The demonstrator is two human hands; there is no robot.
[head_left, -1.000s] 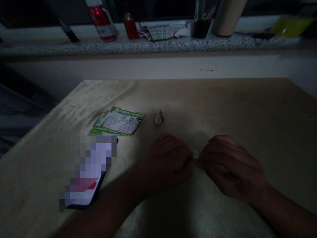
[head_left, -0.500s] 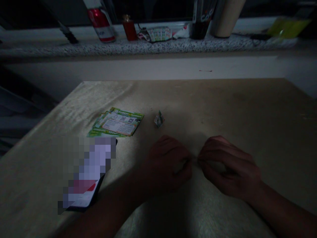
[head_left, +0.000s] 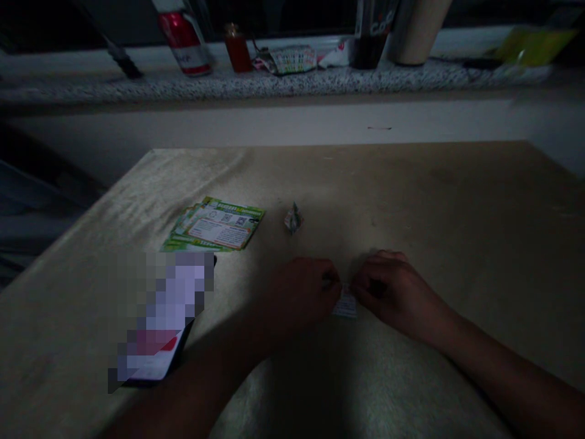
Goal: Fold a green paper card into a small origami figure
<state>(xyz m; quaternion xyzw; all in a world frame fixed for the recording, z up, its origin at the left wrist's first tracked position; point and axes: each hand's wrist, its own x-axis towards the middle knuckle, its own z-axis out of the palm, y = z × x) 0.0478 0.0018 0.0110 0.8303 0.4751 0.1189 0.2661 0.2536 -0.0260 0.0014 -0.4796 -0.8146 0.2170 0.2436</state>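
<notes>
Between my two hands, low over the table, is a small piece of printed paper point(head_left: 346, 305), mostly covered by my fingers. My left hand point(head_left: 304, 292) is closed in a pinch at the paper's left side. On its right side my right hand point(head_left: 388, 289) pinches with thumb and fingers together. Beyond my hands stands a small folded paper shape point(head_left: 293, 219) with a pointed top. To its left lies a fanned stack of green and white printed leaflets point(head_left: 223, 225).
A phone point(head_left: 169, 329) with a lit, blurred screen lies left of my left forearm. Behind the table point(head_left: 434, 195), a speckled windowsill point(head_left: 274, 85) carries a red and white can point(head_left: 185, 42), a small red bottle point(head_left: 238, 52), a crumpled wrapper point(head_left: 292, 60) and a dark drink bottle point(head_left: 370, 39).
My hands have come closer together, the right one moving left. Printed paper now shows between them, where it was hidden before. The folded paper shape, leaflets and phone stay put.
</notes>
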